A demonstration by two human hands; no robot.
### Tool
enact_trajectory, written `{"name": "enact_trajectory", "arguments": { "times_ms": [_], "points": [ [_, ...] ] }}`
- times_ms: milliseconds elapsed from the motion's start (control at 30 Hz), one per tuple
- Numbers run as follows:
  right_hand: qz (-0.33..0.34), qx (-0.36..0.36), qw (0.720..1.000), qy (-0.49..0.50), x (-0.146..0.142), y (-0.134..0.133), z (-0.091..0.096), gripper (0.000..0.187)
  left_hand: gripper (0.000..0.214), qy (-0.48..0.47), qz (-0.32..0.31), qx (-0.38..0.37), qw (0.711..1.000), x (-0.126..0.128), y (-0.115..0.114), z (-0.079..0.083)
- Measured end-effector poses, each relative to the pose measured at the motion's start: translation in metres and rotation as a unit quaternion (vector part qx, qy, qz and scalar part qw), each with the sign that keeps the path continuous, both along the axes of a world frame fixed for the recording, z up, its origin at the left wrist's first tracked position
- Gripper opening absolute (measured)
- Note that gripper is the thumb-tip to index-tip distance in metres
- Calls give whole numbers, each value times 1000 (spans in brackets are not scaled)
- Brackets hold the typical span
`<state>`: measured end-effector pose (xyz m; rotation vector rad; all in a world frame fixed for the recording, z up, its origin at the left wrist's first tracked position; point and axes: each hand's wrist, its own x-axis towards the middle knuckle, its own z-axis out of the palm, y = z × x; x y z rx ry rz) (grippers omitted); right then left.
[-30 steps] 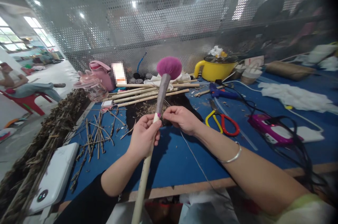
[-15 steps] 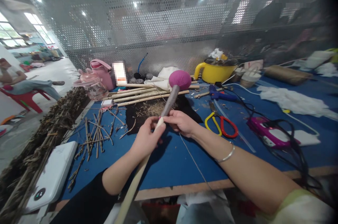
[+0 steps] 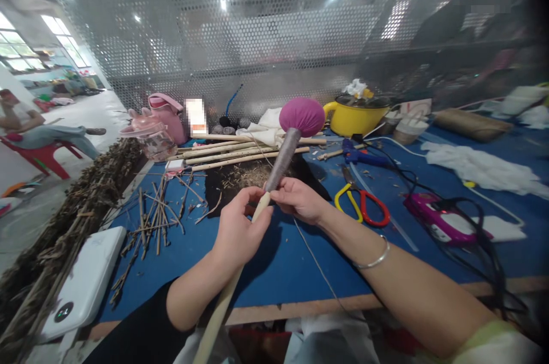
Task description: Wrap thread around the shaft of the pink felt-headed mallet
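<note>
A pale wooden stick [image 3: 223,301] runs from the lower edge of the view up to a purple cloth-covered ball [image 3: 302,115]. Tightly wound grey thread [image 3: 283,159] covers the stick's upper part below the ball. My left hand [image 3: 242,227] is closed around the bare stick just under the winding. At the winding's lower end, my right hand [image 3: 298,199] pinches with thumb and fingers against the stick. From beneath that hand a loose strand [image 3: 315,258] trails down over the table's front edge; its hold between the fingertips is partly hidden.
Wooden sticks [image 3: 240,154] lie behind a black cloth [image 3: 214,192] with shavings. Twigs [image 3: 158,221] and a white power bank [image 3: 88,278] are left. Right are scissors [image 3: 374,208], a blue glue gun [image 3: 364,155], a yellow pot [image 3: 358,121] and a purple corded device [image 3: 446,218].
The ball end of the stick appears nearer and slightly further right. Both hands keep their grip at the winding's lower end, and the view has shifted a little.
</note>
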<state>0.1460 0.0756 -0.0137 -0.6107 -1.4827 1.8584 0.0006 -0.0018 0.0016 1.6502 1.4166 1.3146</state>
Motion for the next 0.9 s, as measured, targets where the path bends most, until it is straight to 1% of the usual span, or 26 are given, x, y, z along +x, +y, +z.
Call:
{"name": "enact_trajectory", "arguments": {
  "times_ms": [233,333,400,467,567,700,767,800,867,900],
  "points": [
    [-10,1,999,-30,-3,-1,-1,33,30,29,31,-21,999,-3,2,-2],
    [-31,11,998,-47,-5,-2,1,34,24,-1,31,-45,999,-3,3,0],
    [-40,16,998,-42,-5,-2,2,33,21,-51,12,-72,996,-3,4,3],
    [-31,8,999,-21,-5,-2,3,33,23,-109,-11,-109,988,-2,4,5],
    [-5,-11,1000,14,-3,-4,8,35,28,-192,-44,-162,967,0,5,9],
    [16,-34,999,31,-2,-6,12,36,29,-266,-118,-185,939,0,5,11],
    [3,-26,999,18,-2,-6,11,32,28,-270,-148,-211,928,0,6,10],
    [-9,-18,1000,7,-3,-6,10,30,28,-259,-150,-233,925,-1,6,9],
    [-29,-8,999,-19,-5,-6,7,28,30,-209,-123,-266,933,-1,7,6],
    [-38,-9,999,-31,-7,-6,5,28,31,-173,-97,-262,944,-2,7,4]
  ]
}}
